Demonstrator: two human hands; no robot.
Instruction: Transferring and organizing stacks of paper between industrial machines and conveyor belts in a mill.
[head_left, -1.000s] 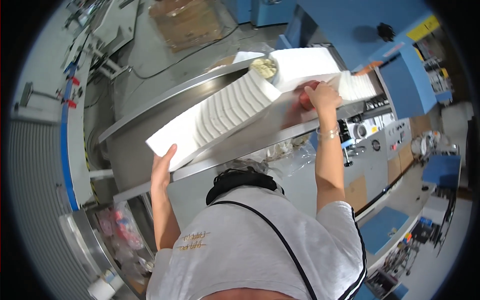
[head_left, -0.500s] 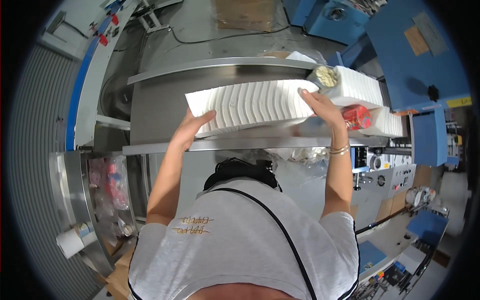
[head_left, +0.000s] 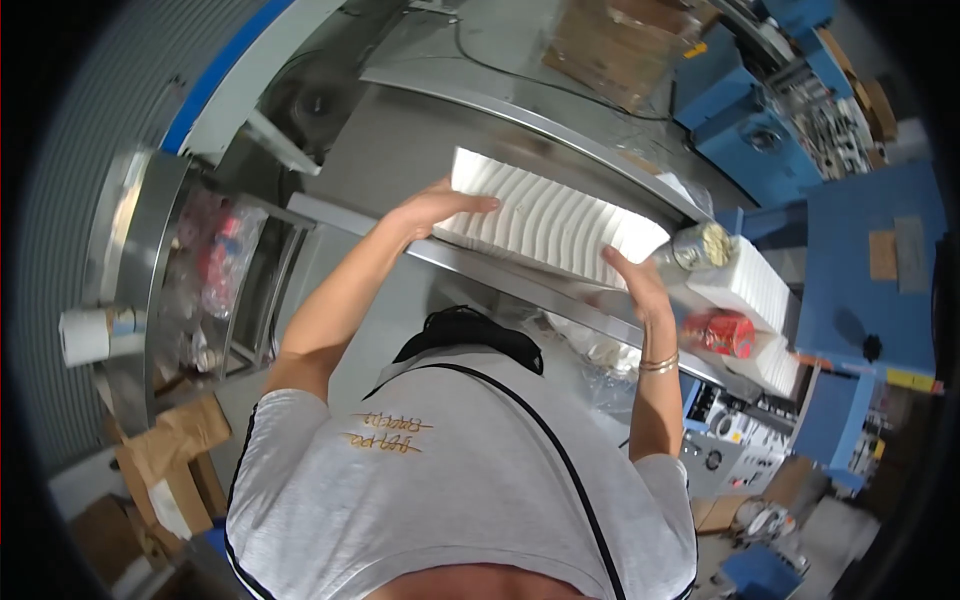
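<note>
Between my two hands lies a long row of white, soft-looking pads (head_left: 548,218), pressed together side by side over a steel work surface (head_left: 395,135). My left hand (head_left: 447,207) grips its left end, thumb over the top and fingers mostly hidden behind. At the other end, my right hand (head_left: 642,283) holds it with the thumb on the near upper edge. The row slants, its right end lower in the picture. Just past that end are a clear container with pale contents (head_left: 703,246), a red packet or tin (head_left: 720,333) and more white stacks (head_left: 758,285).
Raised metal rails (head_left: 530,122) edge the surface. A cardboard box (head_left: 610,50) stands on the floor beyond, near a cable. Blue machinery (head_left: 740,110) is at the far right. Bagged items (head_left: 228,255) fill a metal rack at left, with brown paper (head_left: 175,450) below.
The whole view has turned, so the surface and the white row now slant down to the right. Both hands keep hold of the row's ends.
</note>
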